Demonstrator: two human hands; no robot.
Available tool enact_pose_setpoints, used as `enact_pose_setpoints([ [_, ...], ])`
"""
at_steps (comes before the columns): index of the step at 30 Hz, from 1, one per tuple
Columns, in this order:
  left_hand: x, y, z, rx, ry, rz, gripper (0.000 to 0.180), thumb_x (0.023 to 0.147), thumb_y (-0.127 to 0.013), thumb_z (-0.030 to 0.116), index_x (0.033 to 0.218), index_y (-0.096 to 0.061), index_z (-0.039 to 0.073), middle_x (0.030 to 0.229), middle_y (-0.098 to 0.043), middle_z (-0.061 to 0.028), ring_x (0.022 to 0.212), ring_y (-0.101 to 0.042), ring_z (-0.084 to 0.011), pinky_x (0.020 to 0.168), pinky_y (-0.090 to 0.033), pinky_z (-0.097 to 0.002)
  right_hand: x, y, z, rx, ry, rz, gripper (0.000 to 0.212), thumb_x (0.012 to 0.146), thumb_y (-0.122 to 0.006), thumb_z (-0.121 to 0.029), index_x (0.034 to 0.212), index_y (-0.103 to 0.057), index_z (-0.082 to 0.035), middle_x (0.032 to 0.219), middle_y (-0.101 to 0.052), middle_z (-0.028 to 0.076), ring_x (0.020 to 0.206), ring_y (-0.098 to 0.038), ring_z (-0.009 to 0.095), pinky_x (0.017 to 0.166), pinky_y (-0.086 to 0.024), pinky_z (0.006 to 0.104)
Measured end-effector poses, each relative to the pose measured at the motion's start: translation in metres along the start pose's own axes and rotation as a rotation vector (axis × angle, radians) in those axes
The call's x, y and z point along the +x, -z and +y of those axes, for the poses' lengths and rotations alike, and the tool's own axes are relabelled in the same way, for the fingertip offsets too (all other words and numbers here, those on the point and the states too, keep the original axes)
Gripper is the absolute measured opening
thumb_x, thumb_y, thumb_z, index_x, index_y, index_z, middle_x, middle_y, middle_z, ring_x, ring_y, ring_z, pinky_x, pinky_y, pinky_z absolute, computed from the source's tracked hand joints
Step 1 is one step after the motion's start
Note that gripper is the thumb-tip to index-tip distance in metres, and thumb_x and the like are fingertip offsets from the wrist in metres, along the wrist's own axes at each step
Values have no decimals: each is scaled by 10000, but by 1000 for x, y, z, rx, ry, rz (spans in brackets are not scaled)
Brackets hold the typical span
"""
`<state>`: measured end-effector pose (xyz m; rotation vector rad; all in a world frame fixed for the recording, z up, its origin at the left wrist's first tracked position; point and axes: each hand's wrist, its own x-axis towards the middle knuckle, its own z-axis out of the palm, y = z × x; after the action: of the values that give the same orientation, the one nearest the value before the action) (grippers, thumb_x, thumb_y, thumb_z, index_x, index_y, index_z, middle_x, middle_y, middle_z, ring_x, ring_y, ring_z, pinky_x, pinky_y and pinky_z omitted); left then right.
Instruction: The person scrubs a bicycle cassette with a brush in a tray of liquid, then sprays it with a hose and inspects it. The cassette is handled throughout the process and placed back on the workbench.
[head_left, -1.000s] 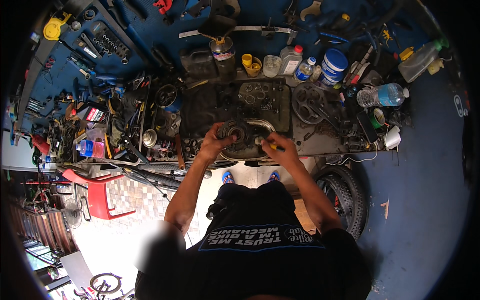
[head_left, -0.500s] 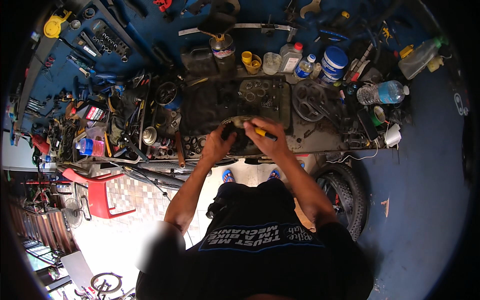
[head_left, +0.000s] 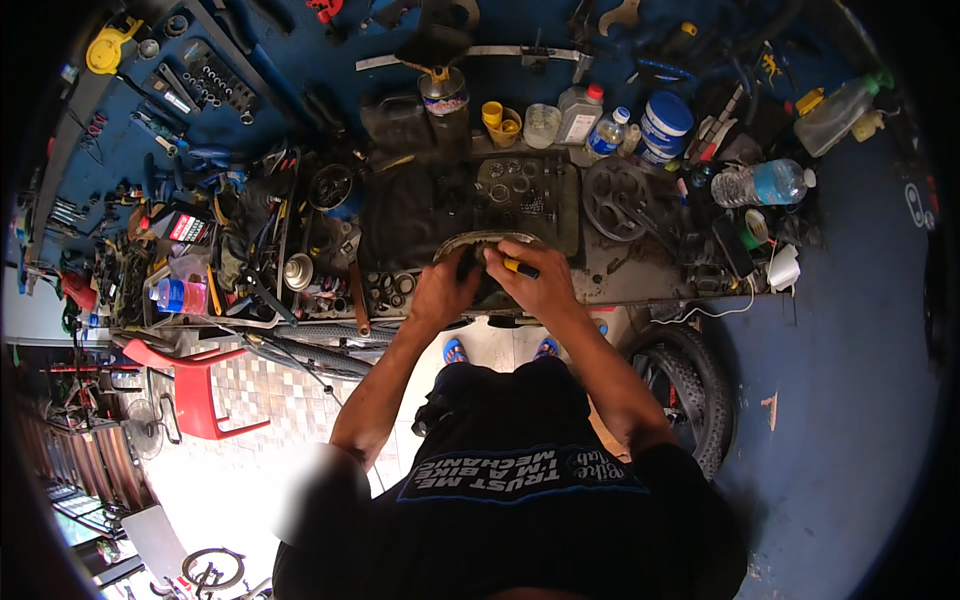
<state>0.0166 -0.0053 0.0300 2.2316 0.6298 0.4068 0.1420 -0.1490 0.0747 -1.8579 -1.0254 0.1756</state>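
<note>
My right hand (head_left: pixel 530 280) is closed round a tool with a yellow-and-black handle (head_left: pixel 520 267); its working end is hidden among my fingers and the dark parts. Close beside it, my left hand (head_left: pixel 443 290) is curled round a dark, greasy-looking part (head_left: pixel 466 264) too shadowed to name. Both hands work over a shallow pan with a pale curved rim (head_left: pixel 485 236) at the bench's near edge. Just beyond the pan lies a dark mat bearing several metal rings (head_left: pixel 500 192) and small bearing balls (head_left: pixel 533 207).
A bicycle crankset (head_left: pixel 614 203) lies right of the mat. Bottles and a blue-and-white tub (head_left: pixel 666 128) line the back. Left are an adjustable wrench (head_left: pixel 356 285) and crowded tools. Tyres (head_left: pixel 690 390) lean below the bench at right; a red chair (head_left: pixel 203 395) stands left.
My right hand has drawn the tool slightly left and its handle has tilted, with less of it showing. My left hand has shifted a little right, bringing the two closer.
</note>
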Motion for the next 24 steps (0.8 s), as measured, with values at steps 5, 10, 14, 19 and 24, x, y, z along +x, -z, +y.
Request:
enact_pose_setpoints([
  [5,-1,-3,-4,30,-74,46,444,915,-749,220,1295,-671,4,1122,-726,-310,1042,-698,-503,852,-589,-529,-1,2,12,-66,-114,-33,245,938,-772,-299,941,-732,-57,790,-707,172,780,-678,425,704,-534,425],
  [10,2,-6,-15,-73,-26,51,462,929,-759,212,1315,-654,-20,1124,-737,-312,1054,-737,-443,884,-594,-482,-5,2,33,-103,-293,-20,281,969,-723,-345,951,-746,-66,749,-699,148,714,-690,347,664,-527,383],
  [14,5,-12,-71,-437,157,19,493,987,-764,229,1367,-550,-1,1165,-745,-160,1056,-740,-240,872,-589,-350,-7,21,53,-1,-514,-142,302,1020,-664,-349,1132,-755,-84,804,-719,57,699,-740,174,659,-545,324],
  [19,4,-7,-43,-1198,432,-100,476,1005,-759,203,1391,-494,119,1136,-721,-70,1012,-729,-177,770,-608,-330,-25,15,83,307,-515,-204,310,1000,-722,-313,1192,-727,-70,876,-751,58,775,-767,159,667,-555,294],
  [24,2,-5,-32,-1266,445,-106,430,983,-761,95,1361,-556,109,1177,-721,-62,1082,-710,-175,870,-618,-365,-47,8,90,-27,-131,-165,309,923,-814,-297,1047,-674,-51,947,-753,93,857,-722,214,765,-550,366],
])
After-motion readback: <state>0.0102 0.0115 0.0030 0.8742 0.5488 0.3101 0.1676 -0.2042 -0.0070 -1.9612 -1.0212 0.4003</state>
